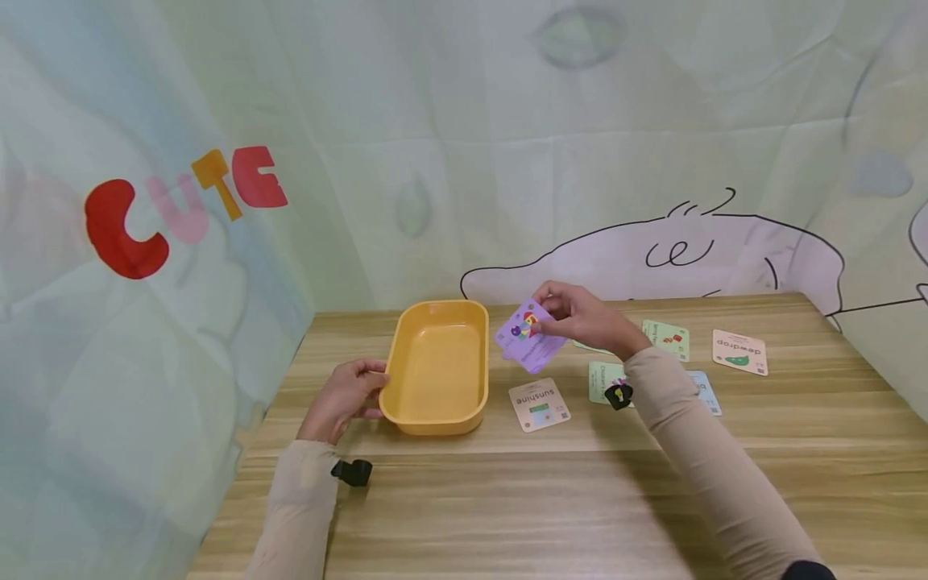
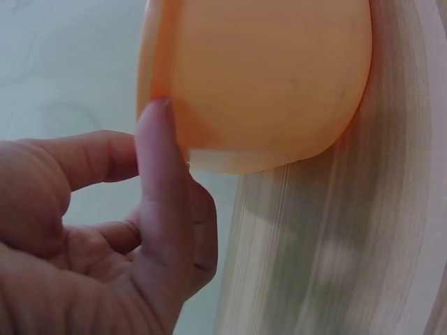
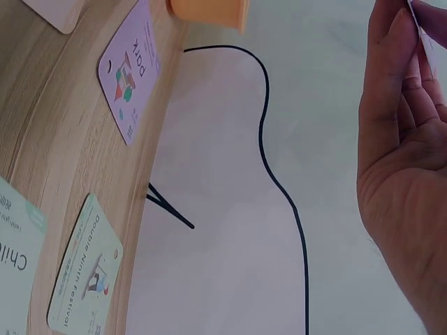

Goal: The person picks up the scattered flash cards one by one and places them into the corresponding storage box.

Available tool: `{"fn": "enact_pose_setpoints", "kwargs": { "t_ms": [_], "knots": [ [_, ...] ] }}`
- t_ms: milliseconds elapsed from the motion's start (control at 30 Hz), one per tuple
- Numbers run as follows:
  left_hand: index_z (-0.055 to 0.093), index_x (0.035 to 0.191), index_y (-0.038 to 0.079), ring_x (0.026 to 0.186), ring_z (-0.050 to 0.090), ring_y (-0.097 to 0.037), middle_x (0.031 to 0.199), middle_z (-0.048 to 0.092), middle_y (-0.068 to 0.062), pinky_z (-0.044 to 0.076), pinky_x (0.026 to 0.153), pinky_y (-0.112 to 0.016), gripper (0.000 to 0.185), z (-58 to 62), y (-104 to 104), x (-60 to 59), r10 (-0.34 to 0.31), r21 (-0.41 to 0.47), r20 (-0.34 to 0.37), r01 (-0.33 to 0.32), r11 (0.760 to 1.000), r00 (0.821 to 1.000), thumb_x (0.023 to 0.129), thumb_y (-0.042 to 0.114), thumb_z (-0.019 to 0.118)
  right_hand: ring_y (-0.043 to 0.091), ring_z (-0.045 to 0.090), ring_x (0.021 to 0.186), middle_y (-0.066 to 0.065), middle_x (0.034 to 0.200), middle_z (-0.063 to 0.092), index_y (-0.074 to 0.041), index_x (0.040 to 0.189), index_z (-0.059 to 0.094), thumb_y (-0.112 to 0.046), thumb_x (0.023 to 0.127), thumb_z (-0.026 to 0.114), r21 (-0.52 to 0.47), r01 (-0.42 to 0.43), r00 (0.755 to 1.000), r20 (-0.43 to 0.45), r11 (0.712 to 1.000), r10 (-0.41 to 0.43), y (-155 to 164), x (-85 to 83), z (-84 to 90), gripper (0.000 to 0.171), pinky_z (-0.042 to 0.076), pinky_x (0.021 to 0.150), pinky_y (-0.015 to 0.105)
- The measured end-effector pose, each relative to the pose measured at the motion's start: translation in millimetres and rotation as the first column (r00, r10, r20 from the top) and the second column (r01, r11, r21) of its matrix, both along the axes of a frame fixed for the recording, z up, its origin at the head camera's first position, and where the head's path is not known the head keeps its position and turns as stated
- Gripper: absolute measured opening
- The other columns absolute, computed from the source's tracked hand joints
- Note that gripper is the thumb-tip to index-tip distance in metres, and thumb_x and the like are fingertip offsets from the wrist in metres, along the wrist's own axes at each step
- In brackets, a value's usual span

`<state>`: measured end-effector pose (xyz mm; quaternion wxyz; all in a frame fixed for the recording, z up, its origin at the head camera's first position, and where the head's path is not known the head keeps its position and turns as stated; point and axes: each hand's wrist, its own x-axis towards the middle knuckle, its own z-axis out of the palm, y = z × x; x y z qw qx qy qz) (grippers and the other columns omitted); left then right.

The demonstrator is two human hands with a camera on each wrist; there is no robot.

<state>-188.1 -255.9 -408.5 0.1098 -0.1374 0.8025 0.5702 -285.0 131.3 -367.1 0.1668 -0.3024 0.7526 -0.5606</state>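
My left hand [image 1: 348,399] holds the near-left rim of a yellow-orange plastic tray [image 1: 435,429]. In the left wrist view one digit lies over the tray's wall [image 2: 265,70], with other fingers behind the edge. My right hand [image 1: 583,318] pinches a purple picture card [image 1: 528,326] just right of the tray, above the table. The right wrist view shows that card edge-on [image 3: 424,42] between thumb and fingers. Below it, a purple "park" card [image 3: 130,73] lies on the table. A cream "sunshine" card [image 1: 540,404] lies near the tray's right side.
Right of the tray lie a green card [image 1: 602,383] partly covered by the wrist camera, another green card [image 1: 667,338], a pink "dewdrop" card [image 1: 739,352] and a blue card [image 1: 706,393] beside the right sleeve. A printed curtain [image 1: 435,161] hangs behind the wooden table [image 1: 507,507].
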Motion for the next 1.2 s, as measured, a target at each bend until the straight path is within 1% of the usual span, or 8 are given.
{"fn": "enact_pose_setpoints", "kwargs": {
  "t_ms": [200, 367, 600, 867, 967, 1200],
  "knots": [
    [0.052, 0.136, -0.001, 0.086, 0.064, -0.019, 0.113, 0.063, -0.014, 0.063, 0.066, -0.032, 0.037, -0.4, -0.8, -0.7, 0.001, 0.001, 0.001, -0.001, 1.000, 1.000, 0.104, 0.016, 0.057, 0.031, 0.073, 0.091, 0.016, 0.106, 0.073, -0.002, 0.117, 0.054, -0.003, 0.094, 0.067, -0.006, -0.010, 1.000, 0.008, 1.000, 0.010, -7.5, 0.8, 1.4, 0.027, 0.063, 0.080, 0.039],
    [0.052, 0.136, -0.001, 0.085, 0.065, -0.019, 0.113, 0.062, -0.014, 0.063, 0.066, -0.032, 0.037, 0.0, -1.2, -1.0, 0.003, 0.002, 0.002, -0.003, 1.000, 1.000, 0.103, 0.017, 0.057, 0.031, 0.072, 0.089, 0.017, 0.105, 0.073, -0.002, 0.116, 0.055, -0.001, 0.092, 0.067, -0.021, -0.010, 1.000, 0.012, 1.000, 0.010, -14.5, 1.6, 2.1, 0.027, 0.063, 0.077, 0.039],
    [0.052, 0.137, 0.000, 0.090, 0.067, -0.022, 0.120, 0.060, -0.017, 0.063, 0.068, -0.032, 0.038, 0.3, -0.3, -0.5, 0.009, 0.005, 0.012, -0.009, 1.000, 1.000, 0.104, 0.017, 0.057, 0.029, 0.071, 0.087, 0.014, 0.103, 0.074, -0.004, 0.115, 0.055, -0.002, 0.092, 0.067, -0.009, -0.005, 1.000, -0.010, 1.000, 0.005, -23.2, 2.0, 2.3, 0.025, 0.062, 0.074, 0.034],
    [0.052, 0.137, -0.001, 0.088, 0.066, -0.021, 0.119, 0.060, -0.017, 0.063, 0.067, -0.031, 0.038, 0.4, -0.9, -1.2, 0.003, 0.000, 0.003, -0.003, 1.000, 1.000, 0.103, 0.016, 0.056, 0.029, 0.070, 0.086, 0.010, 0.102, 0.075, -0.006, 0.115, 0.057, -0.006, 0.092, 0.069, 0.013, 0.002, 0.999, -0.048, 1.000, -0.001, -32.8, 2.8, 3.5, 0.026, 0.060, 0.073, 0.032],
    [0.052, 0.137, -0.001, 0.089, 0.066, -0.021, 0.120, 0.060, -0.017, 0.063, 0.068, -0.031, 0.038, 1.3, -0.6, -1.2, 0.005, -0.001, 0.004, -0.005, 1.000, 1.000, 0.104, 0.016, 0.056, 0.029, 0.071, 0.085, 0.010, 0.101, 0.075, -0.006, 0.115, 0.057, -0.006, 0.092, 0.069, 0.007, 0.001, 0.998, -0.060, 1.000, 0.000, -36.7, 2.8, 3.4, 0.026, 0.060, 0.071, 0.032],
    [0.052, 0.137, 0.000, 0.090, 0.066, -0.021, 0.119, 0.062, -0.016, 0.063, 0.068, -0.032, 0.038, 2.8, -0.2, 0.5, 0.008, 0.003, 0.013, -0.008, 1.000, 1.000, 0.104, 0.017, 0.057, 0.028, 0.071, 0.083, 0.010, 0.100, 0.075, -0.006, 0.115, 0.057, -0.005, 0.092, 0.069, 0.002, 0.005, 0.998, -0.057, 1.000, -0.005, -43.2, 3.1, 0.3, 0.027, 0.060, 0.070, 0.033]
  ]
}}
